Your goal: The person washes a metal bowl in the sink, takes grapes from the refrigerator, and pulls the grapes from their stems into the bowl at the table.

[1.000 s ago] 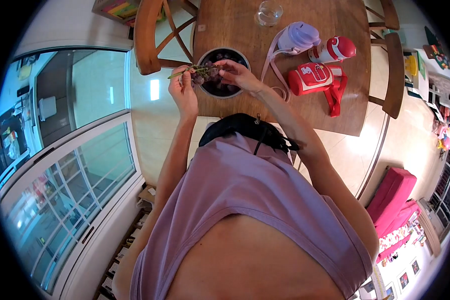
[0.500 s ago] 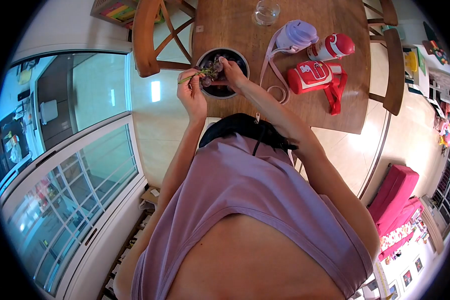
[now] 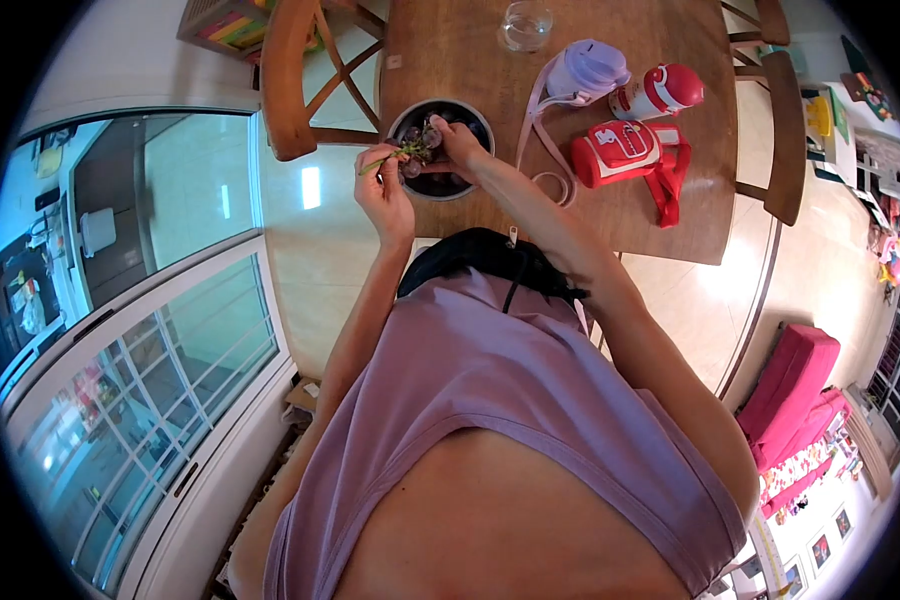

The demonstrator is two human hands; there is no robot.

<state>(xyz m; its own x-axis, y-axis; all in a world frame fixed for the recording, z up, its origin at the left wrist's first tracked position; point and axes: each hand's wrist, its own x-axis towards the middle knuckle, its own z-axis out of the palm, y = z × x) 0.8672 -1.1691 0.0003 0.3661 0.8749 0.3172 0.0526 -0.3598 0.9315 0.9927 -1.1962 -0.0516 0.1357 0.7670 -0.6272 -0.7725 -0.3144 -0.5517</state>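
A small bunch of dark purple grapes on green stems is held over a round bowl with a pale rim. My left hand is closed on the green stem end at the bowl's left side. The thumb and fingers of my right hand are closed at the bunch's right side, on a grape as far as I can see. Dark round fruit lies inside the bowl, partly covered by my hands.
The bowl stands on a wooden table. To its right are a lilac bottle with a long strap, a red-and-white bottle and a red pouch. A clear glass is further back. Wooden chairs flank the table.
Both hands stay at the bunch over the bowl. My right fingers have shifted only slightly on the grapes, and the whole view has moved a little.
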